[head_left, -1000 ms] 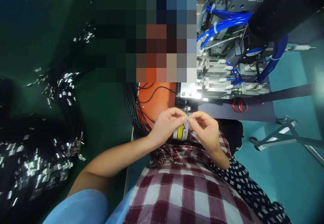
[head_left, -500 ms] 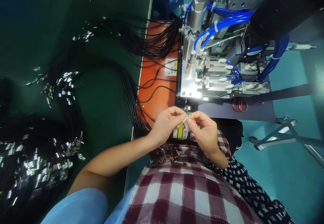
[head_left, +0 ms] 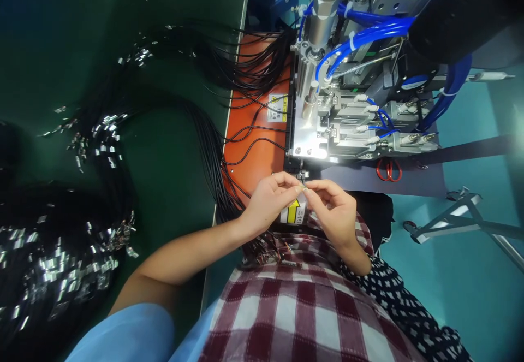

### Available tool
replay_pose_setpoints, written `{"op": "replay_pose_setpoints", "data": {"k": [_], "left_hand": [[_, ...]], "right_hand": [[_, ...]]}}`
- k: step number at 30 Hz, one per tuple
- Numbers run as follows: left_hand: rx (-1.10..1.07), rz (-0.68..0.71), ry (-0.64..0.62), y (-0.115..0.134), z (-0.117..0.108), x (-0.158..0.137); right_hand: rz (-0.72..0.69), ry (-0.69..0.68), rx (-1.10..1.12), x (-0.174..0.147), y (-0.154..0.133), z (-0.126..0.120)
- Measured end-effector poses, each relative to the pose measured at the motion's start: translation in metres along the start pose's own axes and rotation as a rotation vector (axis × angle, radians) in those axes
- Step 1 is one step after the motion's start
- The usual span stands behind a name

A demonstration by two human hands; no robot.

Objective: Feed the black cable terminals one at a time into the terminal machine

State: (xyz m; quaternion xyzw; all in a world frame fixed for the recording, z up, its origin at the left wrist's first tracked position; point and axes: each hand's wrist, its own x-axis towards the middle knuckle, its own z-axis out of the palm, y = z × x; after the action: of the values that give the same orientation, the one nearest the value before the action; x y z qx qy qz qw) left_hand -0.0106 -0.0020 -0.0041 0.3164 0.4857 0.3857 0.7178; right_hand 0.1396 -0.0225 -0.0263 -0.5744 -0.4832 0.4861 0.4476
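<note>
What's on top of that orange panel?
Black cables and a yellow-and-white label are on the orange panel. The left hand hides part of its near end; cables cover other patches, so I can't see there.

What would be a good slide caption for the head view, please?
Left hand and right hand pinch a tiny piece beside a machine with blue tubes.

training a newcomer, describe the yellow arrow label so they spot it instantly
Find the metal machine, then the orange plate left of it in view. Below that plate, between the left hand and right hand, is the yellow arrow label. Its thick arrow sets it apart from the other label, up on the plate.
</note>
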Motion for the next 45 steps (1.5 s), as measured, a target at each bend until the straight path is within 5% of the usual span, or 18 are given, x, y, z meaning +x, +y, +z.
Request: {"op": "replay_pose_setpoints", "data": {"k": [11, 17, 23, 28, 38, 45], "left_hand": [[0.109, 0.054, -0.012, 0.006, 0.001, -0.001], [0.249, 0.313, 0.026, -0.004, -0.001, 0.001], [0.536, 0.715, -0.039, -0.012, -0.008, 0.003], [0.861, 0.559, -0.078, 0.003, -0.014, 0.003], [1.143, 0.814, -0.074, -0.004, -0.041, 0.032], [1.334, 0.745, -0.107, 0.001, -0.046, 0.031]], "right_hand": [[-0.204, 0.047, -0.106, 0.001, -0.007, 0.003], [0.021, -0.020, 0.137, 0.002, -0.006, 0.004], [0.131, -0.064, 0.196, 0.000, -0.003, 0.001], [0.107, -0.001, 0.125, 0.012, 0.005, -0.005], [0.189, 0.002, 0.126, 0.039, 0.022, -0.008], [0.199, -0.018, 0.112, 0.040, 0.022, -0.005]]}}
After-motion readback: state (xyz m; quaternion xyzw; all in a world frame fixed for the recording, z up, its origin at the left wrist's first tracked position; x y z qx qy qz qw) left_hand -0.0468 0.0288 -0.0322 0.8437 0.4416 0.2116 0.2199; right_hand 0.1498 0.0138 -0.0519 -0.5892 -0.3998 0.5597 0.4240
